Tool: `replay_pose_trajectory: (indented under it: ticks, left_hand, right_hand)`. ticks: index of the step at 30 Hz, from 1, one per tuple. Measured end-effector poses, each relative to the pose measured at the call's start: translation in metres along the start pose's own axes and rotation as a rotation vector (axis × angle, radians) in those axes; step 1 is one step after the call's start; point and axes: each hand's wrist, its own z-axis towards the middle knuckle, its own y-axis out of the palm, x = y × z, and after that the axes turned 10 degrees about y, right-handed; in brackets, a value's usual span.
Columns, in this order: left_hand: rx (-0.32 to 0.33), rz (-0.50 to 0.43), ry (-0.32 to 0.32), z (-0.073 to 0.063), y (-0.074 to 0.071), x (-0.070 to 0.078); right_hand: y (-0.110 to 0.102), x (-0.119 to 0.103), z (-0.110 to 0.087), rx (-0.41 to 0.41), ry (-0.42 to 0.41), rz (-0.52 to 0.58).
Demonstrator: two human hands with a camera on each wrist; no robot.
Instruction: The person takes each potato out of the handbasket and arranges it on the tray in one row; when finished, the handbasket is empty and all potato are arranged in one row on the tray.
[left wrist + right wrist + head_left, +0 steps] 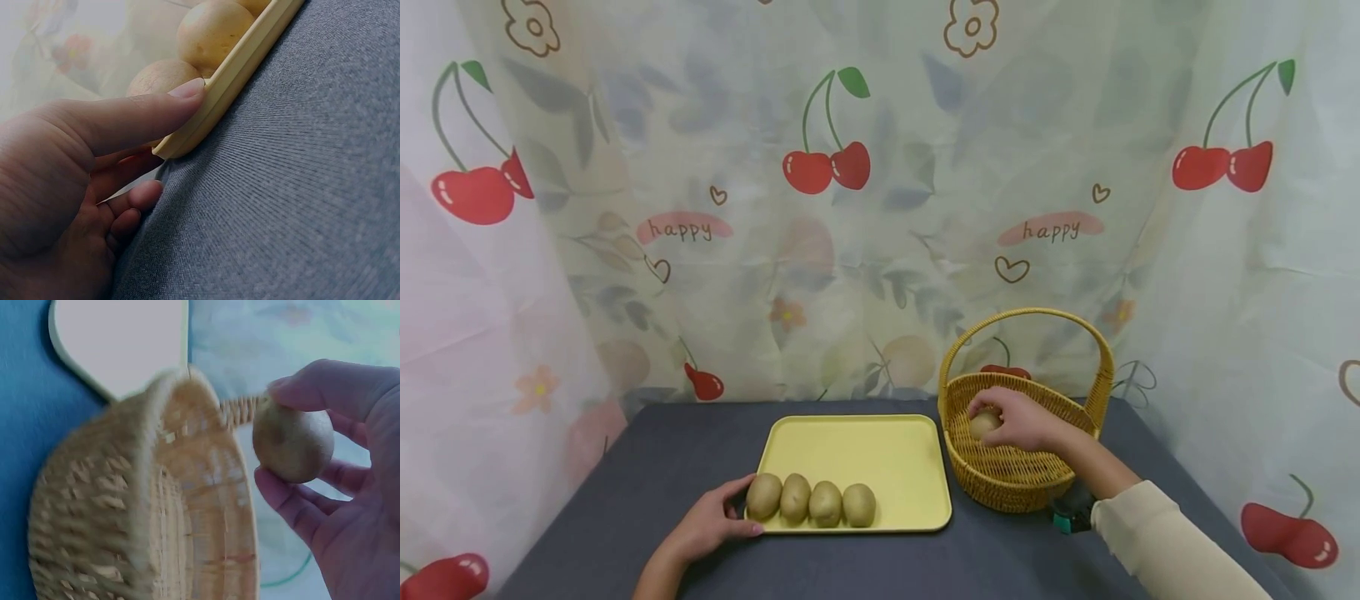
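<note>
Here the right hand [1018, 421] is over the wicker basket [1007, 479], its thumb and fingers curled round a brown kiwi [983, 426]; the right wrist view shows that kiwi [292, 444] pinched between thumb and fingers above the basket's open mouth [187, 506], clear of the weave. The left hand [711, 525] lies on the dark grey tablecloth [625, 483] at the near left corner of the yellow tray [865, 454], its fingers lightly bent; in the left wrist view the thumb [144, 115] presses on the tray's rim [244, 69] while the other fingers tuck beneath the edge, so it grips the tray. Four kiwis [811, 500] sit side by side in a row along the tray's front edge, touching one another. Behind the table hangs a cherry-patterned curtain [880, 208] printed with the word "happy" on pink patches, readable twice.
</note>
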Motion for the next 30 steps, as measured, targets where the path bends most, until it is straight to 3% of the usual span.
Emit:
replay_pose_trajectory:
  ticks: [9, 19, 30]
  left_hand:
    - [0.008, 0.002, 0.014, 0.001, 0.0, -0.001]
    - [0.005, -0.01, 0.003, 0.0, 0.001, 0.0]
    - [0.004, -0.017, 0.04, 0.0, 0.0, -0.002]
  right_hand:
    - [0.03, -0.032, -0.012, 0.096, -0.083, 0.157]
    - [0.087, -0.046, -0.007, 0.15, -0.155, 0.324]
    - [0.143, -0.044, 0.004, 0.146, 0.018, 0.413]
